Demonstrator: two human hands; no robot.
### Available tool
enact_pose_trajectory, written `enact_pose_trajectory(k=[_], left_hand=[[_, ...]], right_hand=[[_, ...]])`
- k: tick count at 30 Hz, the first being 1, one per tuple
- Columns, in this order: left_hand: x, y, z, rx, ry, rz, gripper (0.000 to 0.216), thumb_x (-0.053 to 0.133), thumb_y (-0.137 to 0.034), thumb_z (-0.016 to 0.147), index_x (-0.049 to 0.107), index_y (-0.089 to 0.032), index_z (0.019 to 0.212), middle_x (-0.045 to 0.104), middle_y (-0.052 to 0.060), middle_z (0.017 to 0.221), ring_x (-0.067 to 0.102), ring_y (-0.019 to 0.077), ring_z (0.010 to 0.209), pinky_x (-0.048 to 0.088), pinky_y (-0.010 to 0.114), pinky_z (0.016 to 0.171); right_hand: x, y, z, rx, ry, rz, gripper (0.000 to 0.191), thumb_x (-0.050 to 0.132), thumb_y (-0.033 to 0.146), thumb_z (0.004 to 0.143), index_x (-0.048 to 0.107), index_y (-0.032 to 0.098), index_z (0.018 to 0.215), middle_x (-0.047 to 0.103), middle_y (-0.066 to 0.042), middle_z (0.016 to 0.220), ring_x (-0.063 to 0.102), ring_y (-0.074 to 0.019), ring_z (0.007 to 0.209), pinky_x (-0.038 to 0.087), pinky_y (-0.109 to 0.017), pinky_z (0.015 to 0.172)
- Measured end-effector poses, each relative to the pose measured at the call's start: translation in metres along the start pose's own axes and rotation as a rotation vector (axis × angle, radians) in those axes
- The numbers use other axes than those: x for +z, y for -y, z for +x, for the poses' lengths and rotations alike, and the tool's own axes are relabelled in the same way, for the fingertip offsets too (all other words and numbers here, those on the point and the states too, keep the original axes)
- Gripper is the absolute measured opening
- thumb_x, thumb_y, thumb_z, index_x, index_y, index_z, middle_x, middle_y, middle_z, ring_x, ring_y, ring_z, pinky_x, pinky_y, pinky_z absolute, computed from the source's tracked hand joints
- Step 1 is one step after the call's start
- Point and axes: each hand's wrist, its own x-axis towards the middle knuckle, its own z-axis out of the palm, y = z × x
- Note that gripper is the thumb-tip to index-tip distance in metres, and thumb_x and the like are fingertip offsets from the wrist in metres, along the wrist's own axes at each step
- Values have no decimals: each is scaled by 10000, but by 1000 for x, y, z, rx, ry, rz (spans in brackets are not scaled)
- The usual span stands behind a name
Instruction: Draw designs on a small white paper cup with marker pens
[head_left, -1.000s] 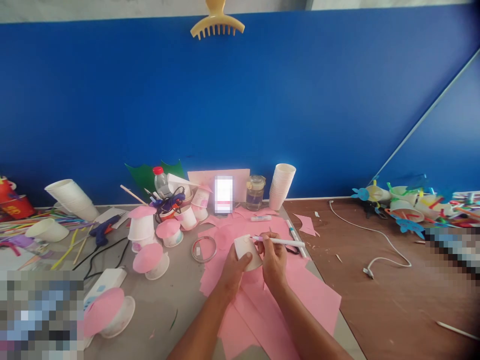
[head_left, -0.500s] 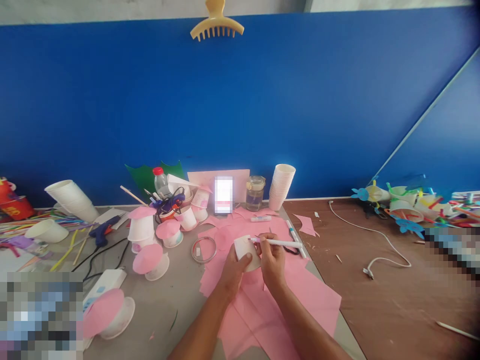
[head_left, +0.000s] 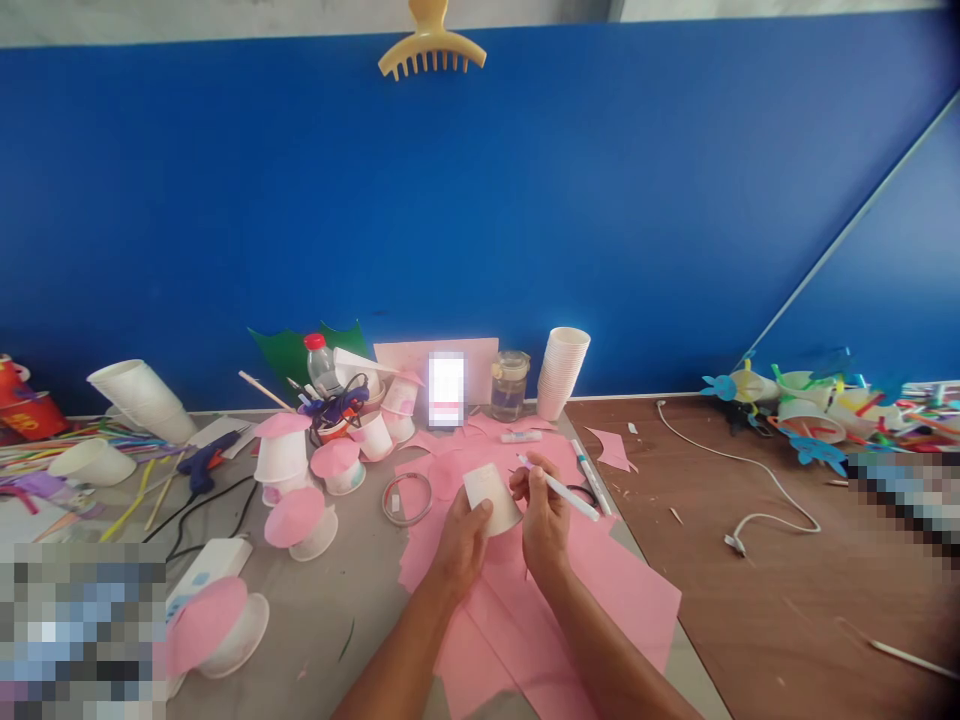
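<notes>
Left hand point(head_left: 463, 535) grip wrapped round a white paper cup point(head_left: 491, 497) — held above pink paper point(head_left: 600, 585) on the counter point(head_left: 337, 600), right hand point(head_left: 544, 510) fingers pinching a white pen point(head_left: 559, 487) — tip just beside the cup

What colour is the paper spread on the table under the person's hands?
Pink. The paper sheets lie under both hands and show clearly in the head view, the only one.

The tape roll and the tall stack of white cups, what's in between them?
In the head view, the hand-held paper cup and pink paper lie between the tape roll and cup stack.
</notes>
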Motion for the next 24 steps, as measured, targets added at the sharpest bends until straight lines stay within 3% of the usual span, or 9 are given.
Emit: enact_pose_trajectory(k=[11,18,24], left_hand=[[1,2,-1,11,19,40,401,624,-454,819,614,-198,1127,684,96,1083,576,262,1129,434,378,964],[1,-1,-1,46,43,131,477,758,-386,705,620,-163,1104,688,115,1081,601,307,1062,416,439,958],[-5,3,2,34,-44,55,442,761,-318,705,606,-179,1095,689,100,1073,602,287,1071,404,430,968]], right_hand=[[2,-6,-8,-136,44,-125,305,466,459,914,564,201,1042,560,6,716,514,-146,660,428,-284,624],[-1,-12,-12,-209,72,-222,281,437,423,939,559,204,1067,577,-11,793,547,-154,720,448,-293,653],[1,-11,-14,-224,70,-233,274,441,413,938,563,203,1065,581,-12,787,551,-151,694,448,-288,624]])
